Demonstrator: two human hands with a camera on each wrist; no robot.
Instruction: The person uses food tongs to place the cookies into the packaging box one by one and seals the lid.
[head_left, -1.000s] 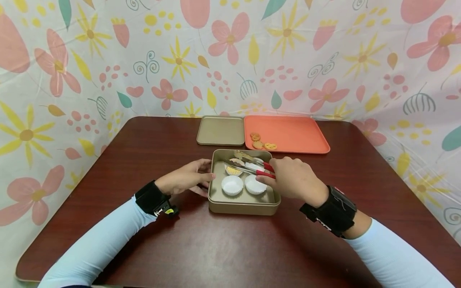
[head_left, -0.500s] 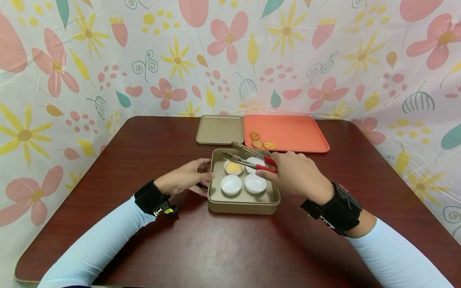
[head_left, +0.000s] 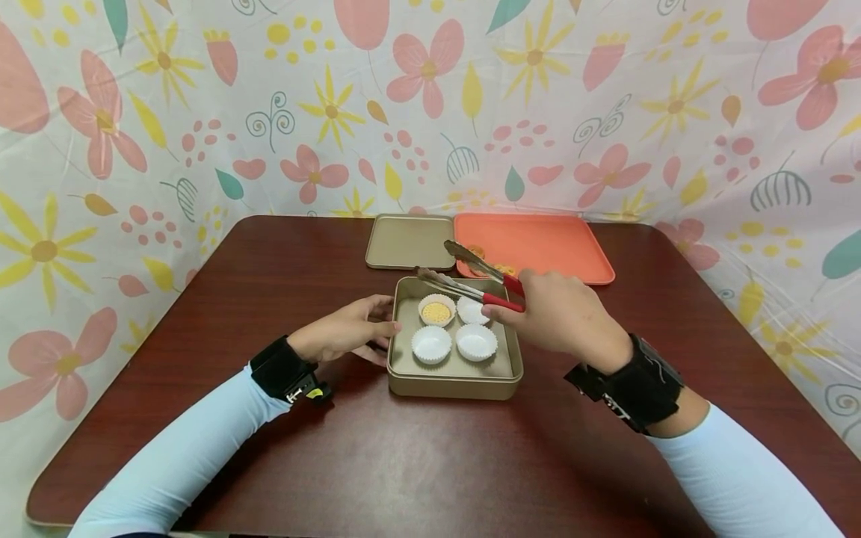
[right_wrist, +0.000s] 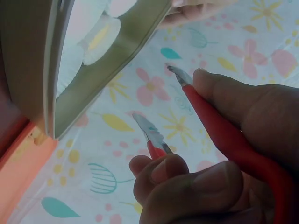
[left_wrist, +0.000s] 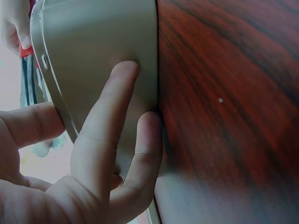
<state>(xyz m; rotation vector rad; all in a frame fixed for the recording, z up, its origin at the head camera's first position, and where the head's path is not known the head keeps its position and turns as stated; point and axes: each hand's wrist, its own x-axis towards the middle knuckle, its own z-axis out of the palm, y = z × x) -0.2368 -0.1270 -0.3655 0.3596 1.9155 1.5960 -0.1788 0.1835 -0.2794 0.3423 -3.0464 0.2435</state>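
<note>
A gold rectangular tin (head_left: 454, 388) stands near the table's middle, with white paper cups inside. The back-left cup holds a round yellow biscuit (head_left: 436, 312). The front-left cup (head_left: 432, 344), front-right cup (head_left: 477, 343) and partly covered back-right cup (head_left: 471, 311) show no biscuit. My left hand (head_left: 346, 329) rests against the tin's left side, thumb at the rim, fairly straight fingers (left_wrist: 103, 116) pressing the wall. Red-handled metal tongs (head_left: 503, 302) are gripped in my right hand (head_left: 565, 312) above the tin's back right; their tips are spread, with nothing between them.
Behind the tin lies an orange tray (head_left: 545, 246), with several small biscuits (head_left: 476, 252) at its near-left corner, partly hidden by the tongs. A flat gold tray or lid (head_left: 410, 243) sits at its left. A flower-patterned cloth (head_left: 430, 112) hangs behind the table.
The tongs have risen out of the tin and moved back and right with my right hand, uncovering the yellow biscuit in its cup. My left hand stays at the tin.
</note>
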